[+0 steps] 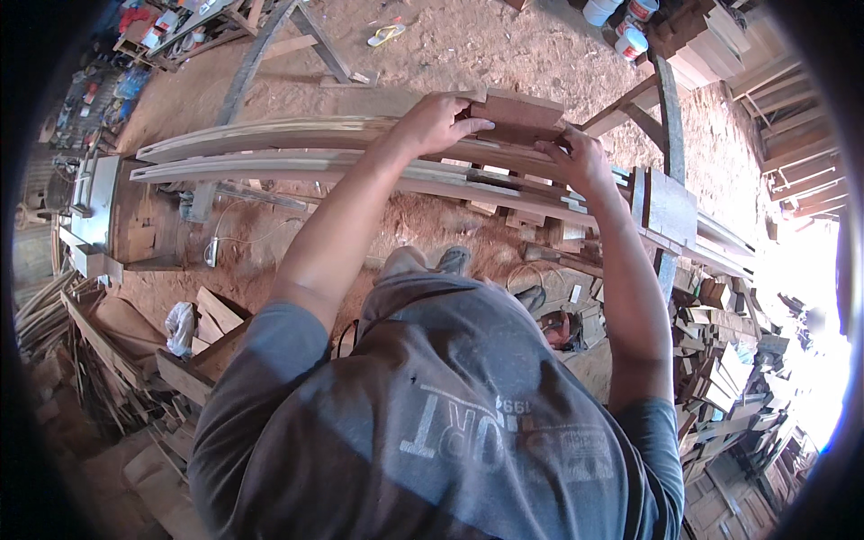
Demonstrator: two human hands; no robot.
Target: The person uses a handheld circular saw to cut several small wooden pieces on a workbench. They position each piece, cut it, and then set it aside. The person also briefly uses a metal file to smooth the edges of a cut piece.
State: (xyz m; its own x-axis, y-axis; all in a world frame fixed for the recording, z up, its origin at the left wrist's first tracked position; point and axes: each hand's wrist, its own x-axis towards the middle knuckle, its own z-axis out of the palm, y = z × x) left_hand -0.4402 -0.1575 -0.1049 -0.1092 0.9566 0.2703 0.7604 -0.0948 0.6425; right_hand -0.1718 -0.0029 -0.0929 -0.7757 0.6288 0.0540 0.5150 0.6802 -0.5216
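Observation:
Near the top centre, my left hand [443, 124] grips the left end of a short reddish-brown wooden board [519, 112], thumb along its near side. My right hand [579, 158] grips the right end of that board, its fingers curled. The board is held over long, slightly bent planks [270, 137] lying crosswise in two layers. Another pale plank [297, 166] runs along the nearer layer. Just right of my right hand, short pale boards [664, 205] lie across the planks. The lower part of the short board is partly hidden by my fingers.
An upright timber [672, 130] stands at the right; a leaning frame [315, 45] stands back left. Buckets [633, 40] and a yellow sandal [385, 34] are on the dirt ground. Offcut piles [720, 378] fill the lower right. A metal-topped bench [94, 193] stands left, wood scraps [211, 328] below it.

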